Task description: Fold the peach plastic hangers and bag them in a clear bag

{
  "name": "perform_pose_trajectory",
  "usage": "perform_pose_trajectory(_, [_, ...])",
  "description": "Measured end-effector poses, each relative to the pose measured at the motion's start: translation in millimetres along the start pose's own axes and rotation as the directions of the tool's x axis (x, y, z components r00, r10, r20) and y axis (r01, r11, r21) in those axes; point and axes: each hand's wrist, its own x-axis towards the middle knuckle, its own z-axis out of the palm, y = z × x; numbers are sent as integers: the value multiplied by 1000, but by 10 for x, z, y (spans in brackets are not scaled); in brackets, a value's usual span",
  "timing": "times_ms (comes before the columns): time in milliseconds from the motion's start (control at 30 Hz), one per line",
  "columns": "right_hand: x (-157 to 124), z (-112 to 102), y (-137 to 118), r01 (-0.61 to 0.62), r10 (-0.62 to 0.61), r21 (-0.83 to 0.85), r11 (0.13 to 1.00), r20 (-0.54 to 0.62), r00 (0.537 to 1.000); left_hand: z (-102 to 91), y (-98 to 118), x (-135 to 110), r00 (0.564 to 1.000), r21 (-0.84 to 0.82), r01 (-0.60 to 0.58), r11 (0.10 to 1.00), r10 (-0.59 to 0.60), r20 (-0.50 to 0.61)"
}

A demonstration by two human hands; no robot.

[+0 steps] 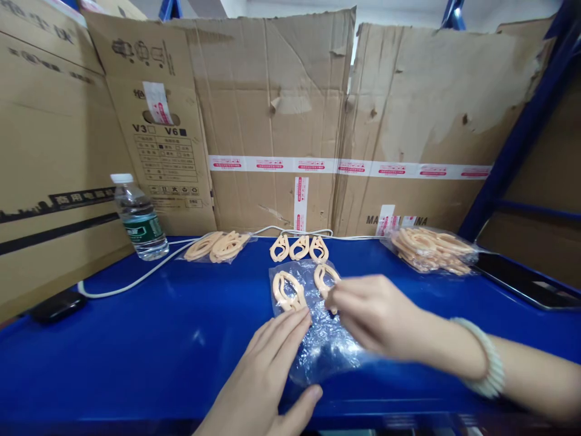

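Note:
A clear plastic bag (318,357) lies on the blue table, with a beige teardrop-shaped plastic loop (278,289) at its left and a second beige loop (321,277) at its right. My left hand (276,357) rests on the bag with its fingers stretched out, the fingertips touching the lower end of the left loop. Slightly blurred, my right hand (376,312) has its fingers pinched at the lower end of the right loop; they hide that end. Behind the bag stand three smaller-looking beige loops (299,247) in a row.
Bagged beige pieces lie at the back left (227,246) and in a bigger heap at the back right (431,248). A water bottle (140,221), white cable (122,287), black case (59,306) and phone (531,281) edge the table (181,357). Cardboard (272,109) walls the back.

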Motion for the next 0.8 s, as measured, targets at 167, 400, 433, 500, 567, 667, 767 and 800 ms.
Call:
perform_pose_trajectory(167, [319, 303, 994, -170, 181, -134, 976, 76, 981, -45, 1, -8, 1000, 19, 8, 1000, -8, -7])
perform_pose_trajectory(400, [375, 750, 1539, -197, 223, -104, 975, 422, 879, 69, -140, -34, 992, 39, -42, 998, 46, -116])
perform_pose_trajectory(433, [312, 715, 1527, -206, 236, -117, 972, 407, 882, 73, -140, -32, 991, 42, -49, 998, 54, -122])
perform_pose_trajectory(500, [152, 601, 1478, -242, 285, -158, 957, 394, 874, 52, -109, -26, 992, 43, -29, 999, 34, -120])
perform_pose_trajectory(567, [-28, 470, 1406, -270, 319, -175, 947, 411, 854, 5, -59, -21, 995, 43, -3, 999, 7, -95])
perform_pose_trajectory(667, [-278, 323, 1266, -285, 334, -178, 942, 398, 855, -60, -2, -18, 998, 41, -24, 999, 26, -56])
perform_pose_trajectory(767, [-471, 235, 1125, -294, 336, -177, 939, 297, 894, -76, 12, -19, 998, 45, -26, 999, 29, -63])
perform_pose_trajectory(800, [-519, 205, 1087, -297, 333, -169, 940, 249, 910, -73, 12, -19, 998, 51, -23, 998, 26, -65])
